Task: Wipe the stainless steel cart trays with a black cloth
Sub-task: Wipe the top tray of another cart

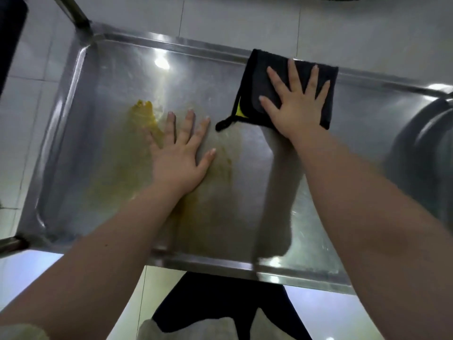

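Observation:
A stainless steel cart tray [105, 69] fills the view, with a raised rim all round. A yellow smear [147, 116] spreads over its left and middle part. The black cloth [259, 79], folded, with a yellow tag and a small loop, lies near the tray's far rim on the right. My right hand [294, 106] presses flat on the cloth with fingers spread. My left hand [181, 153] lies flat on the bare tray in the middle, fingers apart, beside the smear and holding nothing.
A cart post [73, 13] rises at the far left corner. A round steel vessel [426, 148] stands at the tray's right end. White floor tiles [245, 18] lie beyond the tray. My dark-clothed legs [220, 303] show below the near rim.

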Demonstrator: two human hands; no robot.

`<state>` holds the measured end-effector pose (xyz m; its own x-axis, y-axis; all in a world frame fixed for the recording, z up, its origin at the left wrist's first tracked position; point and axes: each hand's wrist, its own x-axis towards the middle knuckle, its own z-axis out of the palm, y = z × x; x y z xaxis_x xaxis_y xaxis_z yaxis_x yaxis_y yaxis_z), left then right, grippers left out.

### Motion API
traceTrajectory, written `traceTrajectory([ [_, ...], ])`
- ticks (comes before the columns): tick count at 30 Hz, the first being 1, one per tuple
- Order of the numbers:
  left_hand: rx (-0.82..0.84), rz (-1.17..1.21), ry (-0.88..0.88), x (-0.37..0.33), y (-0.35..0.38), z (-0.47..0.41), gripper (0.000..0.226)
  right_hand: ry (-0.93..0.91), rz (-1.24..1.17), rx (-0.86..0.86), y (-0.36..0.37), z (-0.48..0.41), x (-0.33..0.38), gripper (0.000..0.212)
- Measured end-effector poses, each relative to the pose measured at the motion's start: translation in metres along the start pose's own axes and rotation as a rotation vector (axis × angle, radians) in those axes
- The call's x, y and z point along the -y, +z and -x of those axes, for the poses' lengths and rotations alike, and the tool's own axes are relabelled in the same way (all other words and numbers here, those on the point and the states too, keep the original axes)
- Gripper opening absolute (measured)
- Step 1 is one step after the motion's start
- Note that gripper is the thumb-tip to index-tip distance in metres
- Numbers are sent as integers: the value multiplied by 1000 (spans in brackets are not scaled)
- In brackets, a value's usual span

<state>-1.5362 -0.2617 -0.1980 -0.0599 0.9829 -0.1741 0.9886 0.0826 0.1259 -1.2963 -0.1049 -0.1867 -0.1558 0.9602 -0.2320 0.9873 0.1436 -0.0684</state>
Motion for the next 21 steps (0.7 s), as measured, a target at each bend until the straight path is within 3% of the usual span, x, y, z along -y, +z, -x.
traceTrajectory([
  [10, -11, 6, 7, -2, -1, 2, 65, -298, -5, 94, 52, 266, 17, 68],
  [13, -2, 17, 3, -1, -1, 3, 65, -314, -11, 52, 38, 218, 12, 67],
  [18, -14, 14, 1, -3, 0, 1, 63, -3, -31, 10, 3, 33, 20, 65],
  [21, -26, 23, -3, -4, 0, 1, 61, 15, -25, 26, -2, -3, 26, 70],
])
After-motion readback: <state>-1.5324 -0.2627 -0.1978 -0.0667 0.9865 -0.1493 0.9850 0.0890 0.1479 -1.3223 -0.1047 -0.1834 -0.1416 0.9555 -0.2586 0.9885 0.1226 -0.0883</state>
